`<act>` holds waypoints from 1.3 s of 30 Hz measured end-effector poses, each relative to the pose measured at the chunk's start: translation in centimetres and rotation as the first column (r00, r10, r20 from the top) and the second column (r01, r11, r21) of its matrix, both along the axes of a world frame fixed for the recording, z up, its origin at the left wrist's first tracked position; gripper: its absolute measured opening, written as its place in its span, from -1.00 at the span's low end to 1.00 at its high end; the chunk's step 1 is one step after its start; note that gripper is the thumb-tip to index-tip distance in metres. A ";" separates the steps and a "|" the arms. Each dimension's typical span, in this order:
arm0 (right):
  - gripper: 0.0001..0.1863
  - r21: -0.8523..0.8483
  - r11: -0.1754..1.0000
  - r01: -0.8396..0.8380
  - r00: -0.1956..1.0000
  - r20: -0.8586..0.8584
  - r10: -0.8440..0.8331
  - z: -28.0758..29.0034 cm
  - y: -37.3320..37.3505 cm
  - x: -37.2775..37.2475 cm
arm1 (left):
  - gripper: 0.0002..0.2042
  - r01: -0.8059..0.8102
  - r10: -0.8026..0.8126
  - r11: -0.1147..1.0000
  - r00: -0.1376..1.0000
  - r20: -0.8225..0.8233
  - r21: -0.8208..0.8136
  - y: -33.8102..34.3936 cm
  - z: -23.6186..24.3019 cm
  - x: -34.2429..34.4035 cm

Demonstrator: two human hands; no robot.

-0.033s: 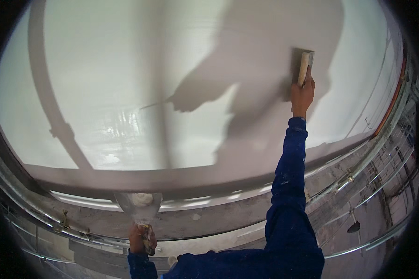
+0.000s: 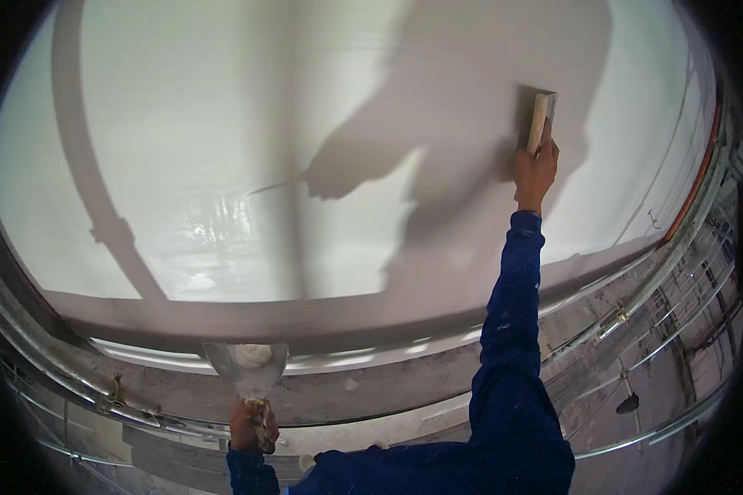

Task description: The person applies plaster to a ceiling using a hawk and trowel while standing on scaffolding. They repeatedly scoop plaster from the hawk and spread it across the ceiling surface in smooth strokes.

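Observation:
My right hand (image 2: pixel 537 175) is raised at arm's length and closed on a plastering trowel (image 2: pixel 540 124) with a pale, wood-like grip. Its narrow blade is held at the smooth white wall (image 2: pixel 182 124), within the shadow that my body casts. Low and left of the middle, my left hand (image 2: pixel 243 422) grips the handle of a wide putty knife (image 2: pixel 223 363). A round dab of white filler (image 2: pixel 253 355) sits on that blade, which fans out toward the wall's foot. A wet-looking shiny patch (image 2: pixel 210 239) shows on the wall.
Metal scaffold tubes (image 2: pixel 58 375) with clamps curve along the left below the wall. More rails (image 2: pixel 677 338) cross at the right, where a dark object (image 2: pixel 627 404) hangs. A grey ledge (image 2: pixel 338 400) runs along the wall's foot, and an orange-red strip (image 2: pixel 702 194) follows its right edge.

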State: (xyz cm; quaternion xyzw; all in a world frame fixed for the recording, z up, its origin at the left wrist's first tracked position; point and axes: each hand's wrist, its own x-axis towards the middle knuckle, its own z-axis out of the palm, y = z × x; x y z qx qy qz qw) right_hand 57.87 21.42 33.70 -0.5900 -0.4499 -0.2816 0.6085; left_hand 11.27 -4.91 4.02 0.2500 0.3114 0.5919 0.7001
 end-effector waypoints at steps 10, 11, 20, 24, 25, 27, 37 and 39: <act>-0.20 0.072 0.993 -0.093 0.994 0.065 0.089 -4.7 0.5 -17.1 | -0.64 0.040 -0.040 0.999 0.999 0.030 0.018 -1.3 -0.3 -7.4; -0.19 0.063 0.994 -0.091 0.995 0.054 0.088 -4.9 0.3 -19.4 | -0.64 0.020 -0.021 1.000 0.999 0.047 0.021 -1.5 -0.2 -8.0; -0.16 -0.039 0.982 -0.184 0.983 -0.013 0.184 -5.6 -2.9 -37.3 | -0.64 -0.265 0.266 0.963 0.964 -0.004 0.053 -5.3 1.4 -11.1; -0.15 0.014 0.975 -0.220 0.975 0.044 0.219 -5.7 -3.8 -43.7 | -0.65 -0.277 0.281 0.958 0.959 -0.047 0.069 -6.9 -0.5 -12.6; -0.16 -0.021 0.955 -0.294 0.955 0.038 0.295 -5.8 -4.4 -45.1 | -0.64 -0.306 0.313 0.949 0.944 -0.105 0.078 -7.1 -0.3 -12.6; -0.18 -0.128 0.884 -0.451 0.890 0.010 0.455 -6.4 -6.0 -47.5 | -0.63 -0.376 0.377 0.926 0.920 -0.111 0.029 -7.5 1.6 -11.8; -0.85 0.550 -0.222 -0.805 -0.574 -0.629 0.525 -16.2 -14.5 -41.8 | -0.78 -0.241 0.252 0.968 0.942 -0.223 0.075 -9.2 4.1 -11.3; -0.76 0.571 -0.556 -0.604 -0.797 -0.425 0.428 -18.5 -14.9 -38.5 | -0.80 -0.133 0.165 0.985 0.917 -0.363 0.112 -8.6 6.6 -10.1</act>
